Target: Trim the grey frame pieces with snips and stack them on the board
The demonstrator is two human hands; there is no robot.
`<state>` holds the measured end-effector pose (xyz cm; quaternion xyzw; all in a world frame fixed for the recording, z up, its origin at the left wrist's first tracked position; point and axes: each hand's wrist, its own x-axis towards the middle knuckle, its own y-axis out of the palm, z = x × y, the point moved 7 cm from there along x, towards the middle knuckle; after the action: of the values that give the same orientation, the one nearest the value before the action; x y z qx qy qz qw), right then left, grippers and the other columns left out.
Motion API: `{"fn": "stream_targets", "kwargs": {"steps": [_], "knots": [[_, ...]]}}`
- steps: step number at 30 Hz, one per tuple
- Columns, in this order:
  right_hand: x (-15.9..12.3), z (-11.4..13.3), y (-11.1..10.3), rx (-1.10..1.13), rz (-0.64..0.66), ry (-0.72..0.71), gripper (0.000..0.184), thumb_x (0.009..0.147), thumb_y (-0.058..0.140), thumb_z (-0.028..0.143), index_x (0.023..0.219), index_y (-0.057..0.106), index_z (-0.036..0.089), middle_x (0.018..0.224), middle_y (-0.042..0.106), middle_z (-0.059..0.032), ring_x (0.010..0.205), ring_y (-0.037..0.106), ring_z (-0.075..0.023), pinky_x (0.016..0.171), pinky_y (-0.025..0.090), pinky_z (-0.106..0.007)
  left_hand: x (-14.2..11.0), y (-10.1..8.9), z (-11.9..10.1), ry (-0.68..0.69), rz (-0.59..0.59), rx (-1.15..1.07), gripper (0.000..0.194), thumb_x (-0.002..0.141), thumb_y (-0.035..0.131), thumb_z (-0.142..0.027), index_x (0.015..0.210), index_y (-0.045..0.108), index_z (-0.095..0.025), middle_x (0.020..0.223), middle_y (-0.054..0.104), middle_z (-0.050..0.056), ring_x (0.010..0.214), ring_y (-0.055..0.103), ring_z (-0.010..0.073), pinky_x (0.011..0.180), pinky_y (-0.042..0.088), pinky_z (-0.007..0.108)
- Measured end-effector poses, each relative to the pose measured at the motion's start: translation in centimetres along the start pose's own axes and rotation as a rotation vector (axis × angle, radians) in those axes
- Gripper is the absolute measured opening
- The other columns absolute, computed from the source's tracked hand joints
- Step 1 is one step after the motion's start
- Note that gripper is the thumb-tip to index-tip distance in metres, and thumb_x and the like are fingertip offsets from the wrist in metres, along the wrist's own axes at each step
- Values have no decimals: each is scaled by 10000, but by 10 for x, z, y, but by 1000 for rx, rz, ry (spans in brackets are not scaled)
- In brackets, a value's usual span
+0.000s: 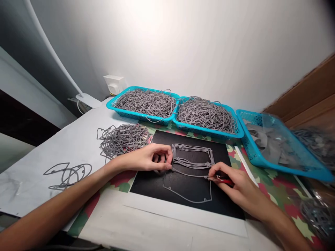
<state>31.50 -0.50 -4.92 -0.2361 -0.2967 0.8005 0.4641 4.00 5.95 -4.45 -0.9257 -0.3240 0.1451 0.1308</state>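
We list: one bare, slender-fingered left hand (149, 157); one bare, slender-fingered right hand (239, 183); two slim, bare forearms (75, 197), smooth and tapering towards narrow wrists.

A small workroom fills the space beside a pale wall, where a desk (115, 223) bears a black mat (149, 188) and camouflage-patterned cloth (274, 188). Two blue plastic baskets heaped with thin gray looped parts, the left one (141, 114) and the middle one (209, 131), stand in a row with a third basket (282, 169) of gray scraps, pointing to piecework in bulk. More loops (124, 139) lie piled loose near a white lamp base (89, 100), and brown cardboard (309, 90) rises at the right edge.
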Motion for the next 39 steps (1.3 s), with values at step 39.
{"fn": "stream_targets", "kwargs": {"steps": [39], "knots": [[3, -12, -14, 52, -423, -4, 146, 1090, 680, 364, 1161, 772, 274, 1098, 826, -64, 984, 800, -237, 744, 658, -279, -6, -3, -5, 141, -225, -60, 276, 1206, 514, -475, 1126, 574, -217, 943, 748, 17, 886, 752, 189, 850, 582, 335]]}}
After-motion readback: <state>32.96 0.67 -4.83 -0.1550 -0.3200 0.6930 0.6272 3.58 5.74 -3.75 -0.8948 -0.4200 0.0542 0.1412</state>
